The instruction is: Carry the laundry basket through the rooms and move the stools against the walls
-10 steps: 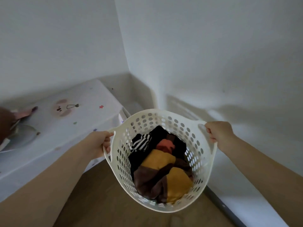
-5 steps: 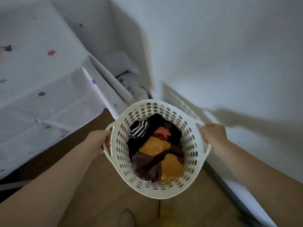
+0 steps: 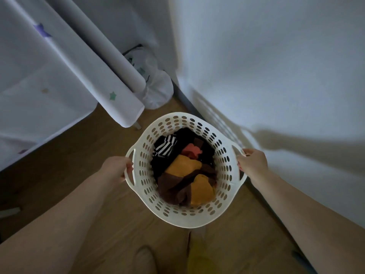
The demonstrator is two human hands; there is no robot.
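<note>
Head view: left hand point(image 3: 115, 168) and right hand point(image 3: 253, 163) each grip a side handle of the white perforated plastic laundry basket point(image 3: 184, 216), which holds dark and mustard clothes point(image 3: 185, 171) above the wooden floor point(image 3: 79, 155).

A white tablecloth point(image 3: 49, 80) printed with small coloured stars hangs down at my upper left, and one of its folded corners ends just above a pale table leg point(image 3: 137, 125) that stands on the wooden floor point(image 3: 83, 147). Behind that corner, tucked into the angle of the room, sits a crumpled translucent plastic bag point(image 3: 156, 89). A white wall point(image 3: 276, 66) fills my right side, with a dark baseboard point(image 3: 187, 103) running along its foot where it meets the floor.
</note>
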